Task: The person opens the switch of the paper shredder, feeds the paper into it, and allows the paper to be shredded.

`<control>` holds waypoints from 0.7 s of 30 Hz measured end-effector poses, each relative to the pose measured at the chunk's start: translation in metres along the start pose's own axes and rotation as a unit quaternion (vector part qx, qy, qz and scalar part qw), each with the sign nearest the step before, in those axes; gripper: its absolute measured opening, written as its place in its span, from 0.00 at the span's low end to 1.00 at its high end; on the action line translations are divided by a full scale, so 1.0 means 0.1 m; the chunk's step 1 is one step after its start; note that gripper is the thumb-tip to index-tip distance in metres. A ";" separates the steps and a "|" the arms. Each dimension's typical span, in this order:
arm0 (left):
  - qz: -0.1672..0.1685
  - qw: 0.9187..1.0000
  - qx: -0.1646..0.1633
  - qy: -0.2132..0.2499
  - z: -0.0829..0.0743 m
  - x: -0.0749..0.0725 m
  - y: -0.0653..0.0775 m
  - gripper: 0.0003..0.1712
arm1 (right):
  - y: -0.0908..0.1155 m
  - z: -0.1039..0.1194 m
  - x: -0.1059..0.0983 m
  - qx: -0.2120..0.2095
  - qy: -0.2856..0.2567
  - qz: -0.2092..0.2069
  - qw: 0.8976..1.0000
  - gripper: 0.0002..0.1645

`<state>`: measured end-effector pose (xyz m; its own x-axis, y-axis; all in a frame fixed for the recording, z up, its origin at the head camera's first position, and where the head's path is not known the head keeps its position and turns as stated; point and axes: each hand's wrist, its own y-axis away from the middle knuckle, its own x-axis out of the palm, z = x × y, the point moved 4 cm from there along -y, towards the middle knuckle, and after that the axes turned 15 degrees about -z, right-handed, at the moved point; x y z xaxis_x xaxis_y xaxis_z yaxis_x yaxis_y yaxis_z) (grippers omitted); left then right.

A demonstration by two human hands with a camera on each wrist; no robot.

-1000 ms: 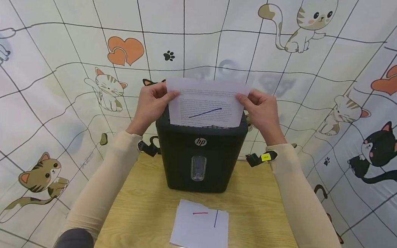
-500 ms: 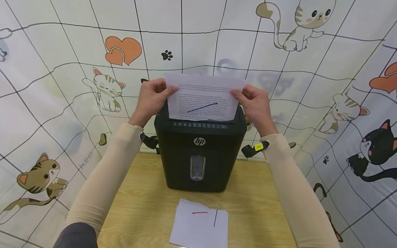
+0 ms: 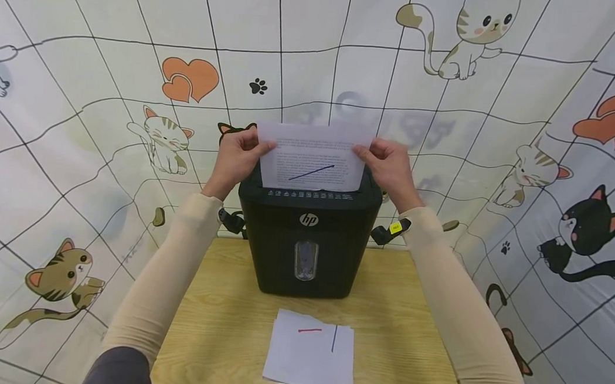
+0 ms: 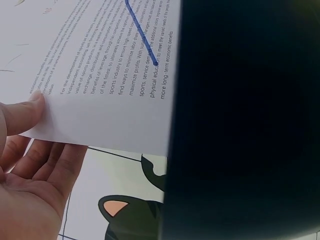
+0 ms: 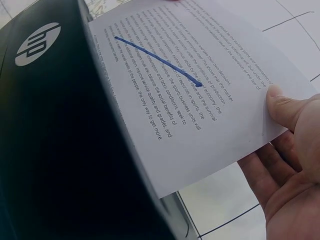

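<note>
A printed sheet of paper (image 3: 312, 157) with a blue pen stroke stands upright over the top of a black HP paper shredder (image 3: 283, 237). My left hand (image 3: 237, 159) pinches its left side between thumb and fingers, and my right hand (image 3: 391, 171) pinches the right side. In both wrist views the thumb lies on the printed face, with the fingers behind the sheet. The sheet's lower edge meets the shredder's top just behind a row of small icons. How deep it sits in the slot is hidden by the shredder's rim.
Several white sheets (image 3: 309, 359) lie stacked on the wooden table (image 3: 214, 327) in front of the shredder, the top one bearing a red and a blue line. A cat-patterned curtain (image 3: 317, 40) hangs close behind and along both sides.
The sheet has shifted back from the shredder's front edge, uncovering the icon row, then dropped slightly. My right hand has come a little to the left; both hands keep their hold.
</note>
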<state>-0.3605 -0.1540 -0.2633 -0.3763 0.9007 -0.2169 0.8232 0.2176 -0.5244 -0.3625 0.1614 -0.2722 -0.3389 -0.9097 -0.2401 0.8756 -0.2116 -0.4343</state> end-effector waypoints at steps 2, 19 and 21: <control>0.002 1.000 -0.006 -0.010 0.02 0.00 0.01 0.18 | 0.01 -0.02 0.01 -0.001 0.008 0.001 1.000 0.22; 0.030 0.999 -0.027 -0.022 0.14 0.04 0.09 0.16 | 0.07 -0.17 0.03 0.003 0.033 0.014 0.999 0.23; 0.033 0.999 -0.027 -0.022 0.16 0.04 0.10 0.16 | 0.07 -0.18 0.02 0.005 0.034 0.017 0.999 0.23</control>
<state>-0.3606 -0.1539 -0.2821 -0.3379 0.8966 -0.2861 0.8680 0.1793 -0.4630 -0.3632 0.1640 -0.2914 -0.3309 -0.8905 -0.3124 0.8900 -0.1844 -0.4169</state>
